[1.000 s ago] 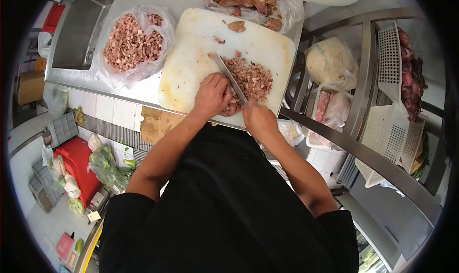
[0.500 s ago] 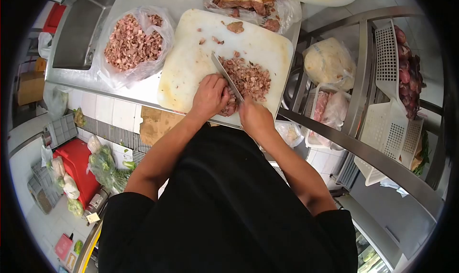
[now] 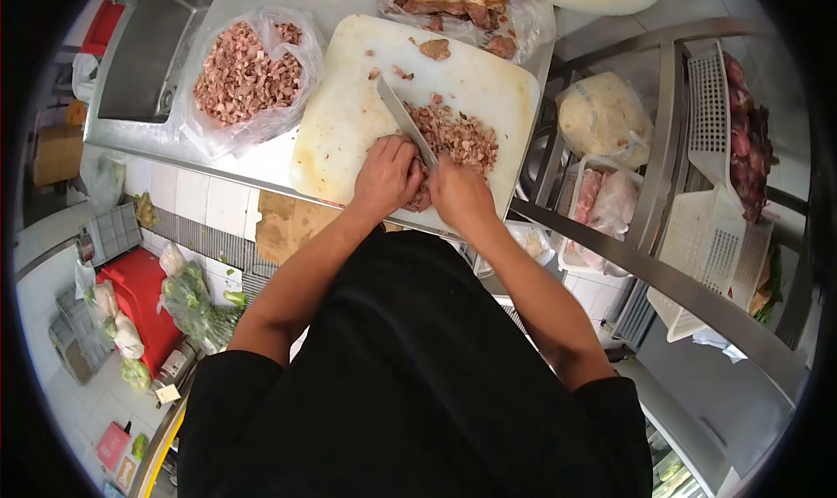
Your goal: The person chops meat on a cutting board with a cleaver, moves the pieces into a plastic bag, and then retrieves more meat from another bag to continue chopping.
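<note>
My right hand point(image 3: 459, 191) is closed around the handle of a long knife point(image 3: 403, 115), its blade slanting up and left across the white cutting board point(image 3: 336, 132). With curled fingers, my left hand point(image 3: 387, 176) presses a piece of meat point(image 3: 420, 199) to the board, against the blade's left side. Most of that piece is hidden under the fingers. Chopped meat point(image 3: 466, 142) lies in a loose pile just right of the blade. A larger scrap of meat point(image 3: 434, 49) and a few small bits rest near the board's far edge.
Left of the board sits an open plastic bag of diced meat point(image 3: 244, 80), with a metal sink point(image 3: 144, 62) beyond it. Behind the board lies a bag of larger meat pieces point(image 3: 453, 6). A metal rack point(image 3: 649, 193) with baskets and bagged food stands close on the right.
The knife and my right hand have shifted slightly up and left, the tip now farther over the board. My left hand stays on the meat, and the whole view has moved a little.
</note>
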A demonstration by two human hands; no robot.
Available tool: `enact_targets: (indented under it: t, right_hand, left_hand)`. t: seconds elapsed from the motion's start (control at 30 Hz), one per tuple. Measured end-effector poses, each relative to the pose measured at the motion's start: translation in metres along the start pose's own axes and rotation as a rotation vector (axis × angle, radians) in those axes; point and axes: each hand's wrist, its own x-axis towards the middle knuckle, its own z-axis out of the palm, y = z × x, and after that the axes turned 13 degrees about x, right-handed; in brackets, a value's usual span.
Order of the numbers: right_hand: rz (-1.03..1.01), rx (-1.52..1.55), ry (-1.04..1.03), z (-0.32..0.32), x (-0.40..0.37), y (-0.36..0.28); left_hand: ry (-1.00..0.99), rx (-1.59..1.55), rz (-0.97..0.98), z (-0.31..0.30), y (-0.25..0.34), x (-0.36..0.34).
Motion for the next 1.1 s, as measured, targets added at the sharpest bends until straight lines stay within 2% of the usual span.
enact_targets:
  t: [0.07,0.1,0.17,0.2,0.23,0.27,0.3,0.37,0.4,0.5,0.57,0.67,0.73,0.83,0.97,1.03,1.1]
  right_hand:
    - [-0.164,0.059,0.033,-0.007,0.017,-0.004]
    - [-0.166,0.06,0.037,-0.017,0.009,-0.008]
    - [-0.096,0.028,-0.044,-0.045,-0.03,-0.01]
    - [-0.096,0.023,-0.052,-0.049,-0.049,-0.005]
    - [-0.013,0.025,-0.129,-0.051,-0.066,-0.001]
    - [0.073,0.027,-0.205,-0.052,-0.074,0.0]
    - [0.077,0.027,-0.208,-0.043,-0.069,0.001]
    - [0.084,0.002,-0.074,-0.008,-0.042,0.002]
    - [-0.012,0.055,-0.008,-0.001,-0.025,0.003]
    - [-0.065,0.068,-0.004,-0.003,0.01,-0.009]
    - [-0.063,0.111,0.024,-0.013,0.005,-0.009]
    - [-0.014,0.155,0.04,-0.041,-0.018,-0.006]
    - [0.069,0.157,0.009,-0.055,-0.032,-0.003]
    - [0.056,0.098,-0.038,-0.066,-0.052,0.004]
    - [0.07,0.104,-0.084,-0.071,-0.079,0.003]
    - [0.064,0.067,-0.119,-0.069,-0.089,0.003]
    - [0.057,0.041,-0.119,-0.063,-0.093,-0.001]
  left_hand:
    - [-0.012,-0.015,0.007,-0.002,0.002,0.0]
    - [0.024,-0.045,-0.013,-0.005,0.003,0.0]
    - [0.062,-0.085,-0.039,-0.006,0.005,0.0]
    - [0.042,-0.083,-0.039,-0.006,0.004,-0.002]
    - [0.023,-0.076,-0.04,-0.006,0.001,-0.003]
    - [0.021,-0.074,-0.048,-0.007,-0.001,-0.004]
    - [0.018,-0.058,-0.045,-0.005,-0.001,-0.005]
    - [0.017,-0.038,-0.04,-0.004,0.0,-0.004]
    - [0.024,-0.039,-0.028,-0.006,0.0,-0.004]
    - [-0.013,-0.064,-0.021,-0.008,0.001,-0.006]
    - [-0.054,-0.079,-0.042,-0.015,0.001,-0.008]
    - [0.006,0.096,-0.042,-0.037,0.024,-0.017]
    - [-0.201,0.165,-0.034,-0.032,0.025,-0.027]
    - [-0.233,0.112,-0.023,-0.026,0.011,-0.018]
    - [-0.174,0.025,-0.017,-0.036,0.009,-0.016]
    - [-0.047,-0.035,-0.031,-0.029,0.002,-0.017]
    - [-0.02,-0.012,-0.045,-0.019,0.0,-0.015]
